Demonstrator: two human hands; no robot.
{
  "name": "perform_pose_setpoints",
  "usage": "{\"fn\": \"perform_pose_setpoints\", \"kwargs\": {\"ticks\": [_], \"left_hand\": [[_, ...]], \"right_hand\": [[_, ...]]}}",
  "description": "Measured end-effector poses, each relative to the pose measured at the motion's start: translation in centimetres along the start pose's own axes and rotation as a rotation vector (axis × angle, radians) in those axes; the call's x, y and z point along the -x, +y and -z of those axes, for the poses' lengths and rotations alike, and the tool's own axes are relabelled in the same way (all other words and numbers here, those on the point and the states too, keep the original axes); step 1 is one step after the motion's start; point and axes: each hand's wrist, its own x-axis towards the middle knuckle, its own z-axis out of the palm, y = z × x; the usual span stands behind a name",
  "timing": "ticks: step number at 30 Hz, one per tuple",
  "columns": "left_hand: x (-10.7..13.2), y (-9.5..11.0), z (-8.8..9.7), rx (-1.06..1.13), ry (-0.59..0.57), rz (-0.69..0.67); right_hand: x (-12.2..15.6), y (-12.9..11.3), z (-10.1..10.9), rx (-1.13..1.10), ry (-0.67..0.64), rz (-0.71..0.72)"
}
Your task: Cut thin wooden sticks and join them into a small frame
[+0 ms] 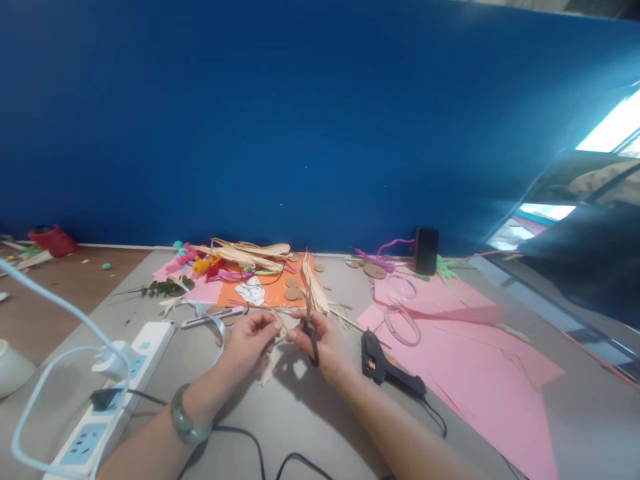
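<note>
Left hand [250,337] pinched on thin pale dried-leaf strip [269,368], likely light, floppy, brittle: hold close beside the pinch; right hand [325,347] clamped around black-handled scissors [311,333]

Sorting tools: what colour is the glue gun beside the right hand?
Black with an orange patch; the head view shows the glue gun by the right hand.

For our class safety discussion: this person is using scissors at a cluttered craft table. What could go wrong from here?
The right hand works the scissors close to the left hand, which pinches a thin dried strip; a slip might nick a finger.
The glue gun lies by the right wrist beside the pink paper; if hot, it could burn skin or scorch paper.
A black cable runs under the forearms and might snag.
</note>
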Motion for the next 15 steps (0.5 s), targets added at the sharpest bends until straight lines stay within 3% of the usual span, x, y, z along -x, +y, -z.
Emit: {"fn": "perform_pose_setpoints", "kwargs": {"ticks": [8,15], "left_hand": [[0.05,0.81,0.16,0.024,0.043,-0.048],[0.07,0.95,0.12,-0.011,0.068,-0.053]], "right_hand": [[0.2,0.36,-0.28,0.079,-0.286,-0.046],[0.14,0.3,-0.21,0.112,-0.352,-0.137]]}}
